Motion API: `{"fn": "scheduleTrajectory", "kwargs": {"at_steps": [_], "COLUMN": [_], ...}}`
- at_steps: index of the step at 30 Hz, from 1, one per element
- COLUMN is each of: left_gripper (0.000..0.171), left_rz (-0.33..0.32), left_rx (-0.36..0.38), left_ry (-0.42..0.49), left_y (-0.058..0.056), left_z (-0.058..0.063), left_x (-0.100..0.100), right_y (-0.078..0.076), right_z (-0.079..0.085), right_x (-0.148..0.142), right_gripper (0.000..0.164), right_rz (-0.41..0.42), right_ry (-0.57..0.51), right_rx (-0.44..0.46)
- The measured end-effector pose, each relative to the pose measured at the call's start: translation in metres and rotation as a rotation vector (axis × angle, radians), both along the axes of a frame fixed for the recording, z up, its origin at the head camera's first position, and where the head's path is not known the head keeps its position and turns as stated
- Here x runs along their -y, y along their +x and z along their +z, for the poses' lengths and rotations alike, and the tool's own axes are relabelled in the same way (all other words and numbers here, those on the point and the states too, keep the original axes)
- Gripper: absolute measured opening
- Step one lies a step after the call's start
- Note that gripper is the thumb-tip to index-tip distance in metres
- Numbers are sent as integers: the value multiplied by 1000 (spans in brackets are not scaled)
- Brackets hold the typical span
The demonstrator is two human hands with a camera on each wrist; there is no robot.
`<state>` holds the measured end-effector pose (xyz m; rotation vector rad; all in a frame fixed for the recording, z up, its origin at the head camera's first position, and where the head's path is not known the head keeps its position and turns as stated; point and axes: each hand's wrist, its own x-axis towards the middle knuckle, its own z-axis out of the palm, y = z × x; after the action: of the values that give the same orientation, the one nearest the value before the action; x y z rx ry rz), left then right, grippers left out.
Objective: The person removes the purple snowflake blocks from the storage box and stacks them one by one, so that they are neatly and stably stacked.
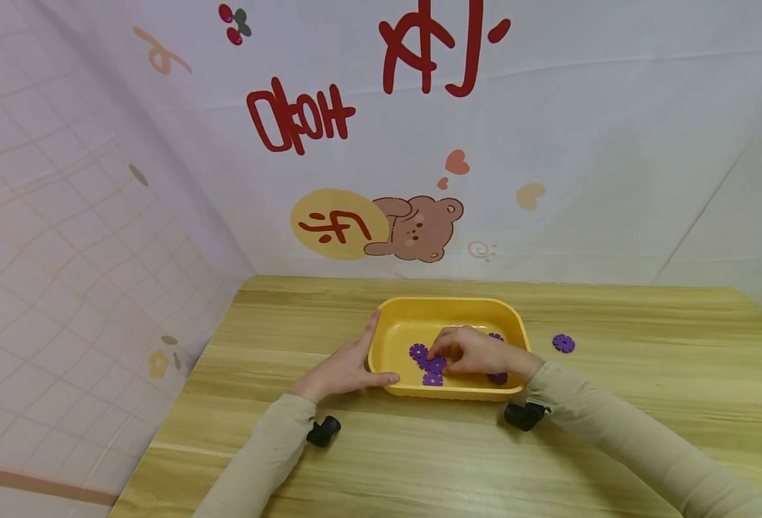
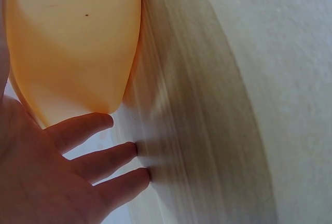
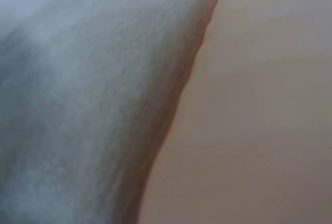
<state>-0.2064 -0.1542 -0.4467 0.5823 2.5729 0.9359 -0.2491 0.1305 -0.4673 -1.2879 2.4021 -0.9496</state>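
Observation:
A yellow plastic basin [image 1: 393, 306] stands on the wooden table. My left hand [image 1: 345, 370] spans its left end, thumb over the near rim and index finger along the left side. In the left wrist view, straight, spread fingers [image 2: 104, 163] lie outside the basin wall [image 2: 78, 63], one touching it. My right hand [image 1: 474, 351] reaches inside, its curled fingertips at a cluster of purple notched snowflake discs [image 1: 432, 379], apparently pinching one. The hand partly covers them. Further purple discs [image 1: 499, 378] show beneath and behind the right wrist. The right wrist view holds only blurred skin and sleeve.
One loose purple disc [image 1: 564, 343] lies on the table [image 1: 646, 338], right of the basin. A white printed cloth [image 1: 581, 144] hangs behind the table's far edge, and more cloth [image 1: 83, 216] hangs at the left. Black wrist cameras [image 1: 324, 432] sit under both sleeves.

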Motion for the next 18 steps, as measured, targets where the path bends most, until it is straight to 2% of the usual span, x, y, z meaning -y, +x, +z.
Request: {"fn": "scheduleTrajectory", "kwargs": {"at_steps": [5, 14, 18], "left_gripper": [119, 117, 118], "left_rz": [3, 4, 3], "left_rx": [3, 4, 4], "left_ry": [4, 6, 5], "left_y": [0, 1, 1], "left_z": [1, 1, 1], "left_x": [0, -1, 0], "right_y": [0, 1, 3], "right_z": [2, 2, 4], "right_x": [0, 0, 1], "right_gripper": [21, 24, 26], "right_rz": [-20, 3, 36], "right_ry": [-4, 23, 33], "right_rx": [11, 47, 15]}}
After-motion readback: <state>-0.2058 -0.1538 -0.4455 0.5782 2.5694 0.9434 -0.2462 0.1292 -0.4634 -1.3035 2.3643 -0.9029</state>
